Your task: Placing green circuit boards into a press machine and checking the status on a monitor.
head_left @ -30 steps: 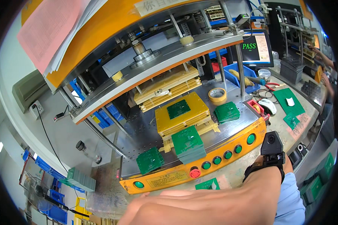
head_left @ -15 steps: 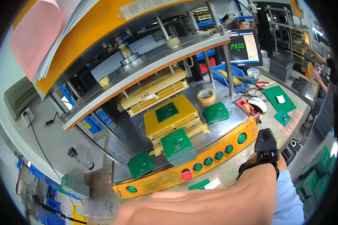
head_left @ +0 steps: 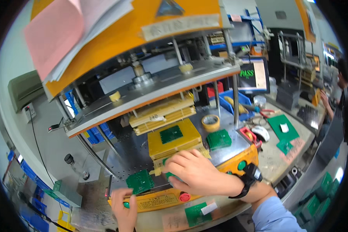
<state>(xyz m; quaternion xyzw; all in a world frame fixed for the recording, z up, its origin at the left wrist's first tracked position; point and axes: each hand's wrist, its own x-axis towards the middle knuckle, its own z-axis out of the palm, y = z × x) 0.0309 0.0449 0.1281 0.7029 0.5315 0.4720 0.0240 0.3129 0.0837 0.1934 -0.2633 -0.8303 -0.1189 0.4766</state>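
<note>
My right hand (head_left: 195,173) curls over the stack of green circuit boards (head_left: 168,174) at the front middle of the press bed, its fingers closed around the boards. It hides most of that stack. My left hand (head_left: 124,208) is at the bed's front left corner, thumb and fingers apart, with nothing in it. Beside it is a green push button (head_left: 126,204) on the front panel. A smaller pile of green boards (head_left: 139,181) lies just beyond. Behind my right hand, a single green board (head_left: 171,134) rests on the yellow fixture (head_left: 154,143).
Above the fixture hangs the upper plate (head_left: 154,98) on metal posts. Another green pile (head_left: 219,139) and a tape roll (head_left: 210,122) lie right of the fixture. A red stop button (head_left: 185,197) sits on the front panel. A co-worker's hand (head_left: 324,99) shows far right.
My right hand has moved from the lower edge up and away from me onto the middle board stack. My left hand has come into view at lower left. The view has tilted upward.
</note>
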